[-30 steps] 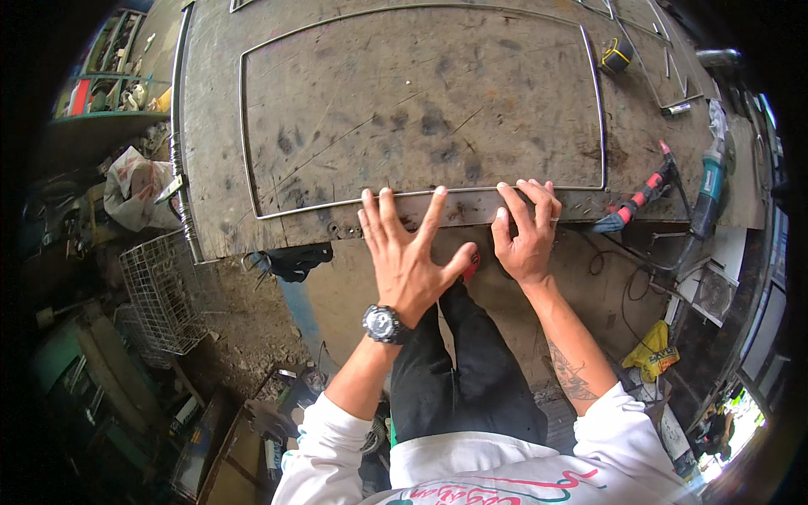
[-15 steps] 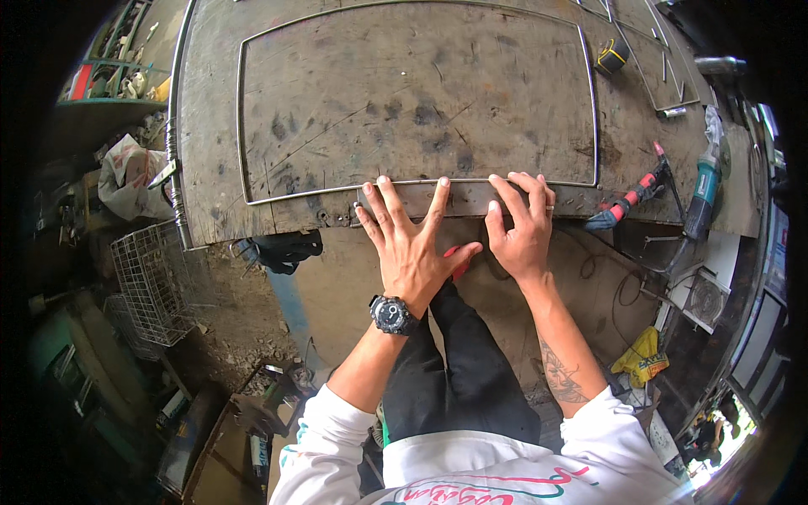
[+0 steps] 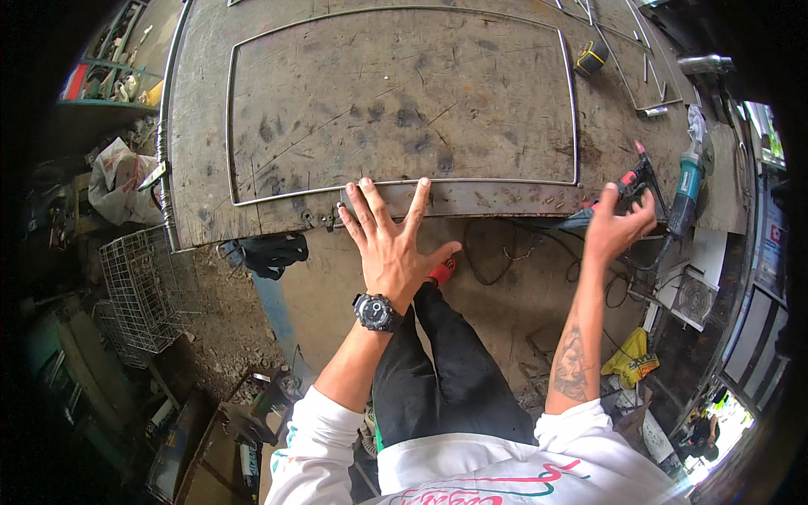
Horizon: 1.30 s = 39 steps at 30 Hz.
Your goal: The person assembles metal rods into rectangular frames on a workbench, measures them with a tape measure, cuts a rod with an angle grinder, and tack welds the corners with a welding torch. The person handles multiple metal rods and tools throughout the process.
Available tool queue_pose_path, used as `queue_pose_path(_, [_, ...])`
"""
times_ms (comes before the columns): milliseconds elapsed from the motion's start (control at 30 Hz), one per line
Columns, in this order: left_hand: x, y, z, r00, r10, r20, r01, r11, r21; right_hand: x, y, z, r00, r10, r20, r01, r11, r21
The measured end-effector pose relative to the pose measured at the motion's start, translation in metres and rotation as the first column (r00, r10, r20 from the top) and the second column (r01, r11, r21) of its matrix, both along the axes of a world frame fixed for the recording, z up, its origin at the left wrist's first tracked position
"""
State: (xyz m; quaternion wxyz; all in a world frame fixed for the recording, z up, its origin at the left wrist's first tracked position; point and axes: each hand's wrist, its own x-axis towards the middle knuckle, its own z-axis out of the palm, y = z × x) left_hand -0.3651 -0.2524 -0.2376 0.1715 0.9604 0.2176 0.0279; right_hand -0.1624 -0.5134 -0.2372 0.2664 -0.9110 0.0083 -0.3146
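Note:
A thin metal rod frame [image 3: 574, 109], roughly rectangular, lies flat on the worn workbench [image 3: 337, 76]. My left hand [image 3: 385, 240] rests at the bench's near edge, fingers spread and fingertips on the frame's near rod. Beneath that rod a flat metal strip [image 3: 488, 199] runs along the edge. To the right, my right hand [image 3: 614, 225] hovers with parted, curled fingers, holding nothing that I can see. Just beyond it lies a red-and-black tool [image 3: 629, 178] with a pink tip, which looks like a welding torch; the hand partly covers it, and whether they touch I cannot tell.
A teal angle grinder [image 3: 688, 185] lies at the bench's right end. Further back are a yellow-and-black tape measure [image 3: 592, 57] and more thin rods [image 3: 619, 71]. A wire basket [image 3: 139, 290] stands at left. Dark cables [image 3: 484, 273] hang below the bench.
My right hand has left the frame's near rod and moved right to the red-and-black tool. My left hand stays on the rod. The whole view has shifted slightly.

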Motion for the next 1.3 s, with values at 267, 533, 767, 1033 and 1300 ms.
queue_pose_path(267, [0.002,-0.004,-0.014,0.997,0.027,0.074,-0.033,0.997,0.075,0.035,-0.053,-0.027,0.886,-0.079,-0.456,0.188,0.962,0.198])
queue_pose_path(533, [0.002,-0.006,-0.021,0.996,0.034,0.086,-0.042,0.995,0.092,0.008,-0.071,-0.021,0.851,0.321,-0.415,0.247,0.452,0.857])
queue_pose_path(767, [0.003,-0.008,-0.022,0.993,0.056,0.104,-0.066,0.993,0.101,-0.007,-0.054,-0.004,0.875,0.425,-0.231,0.114,0.282,0.953])
queue_pose_path(1033, [0.002,-0.007,-0.022,0.992,0.063,0.111,-0.07,0.996,0.057,-0.012,0.009,0.055,0.9,0.382,-0.211,-0.09,0.635,0.767])
queue_pose_path(1300, [0.002,-0.007,-0.024,0.99,0.078,0.114,-0.085,0.995,0.051,-0.047,0.078,0.086,0.642,0.649,-0.408,-0.164,0.636,0.754])
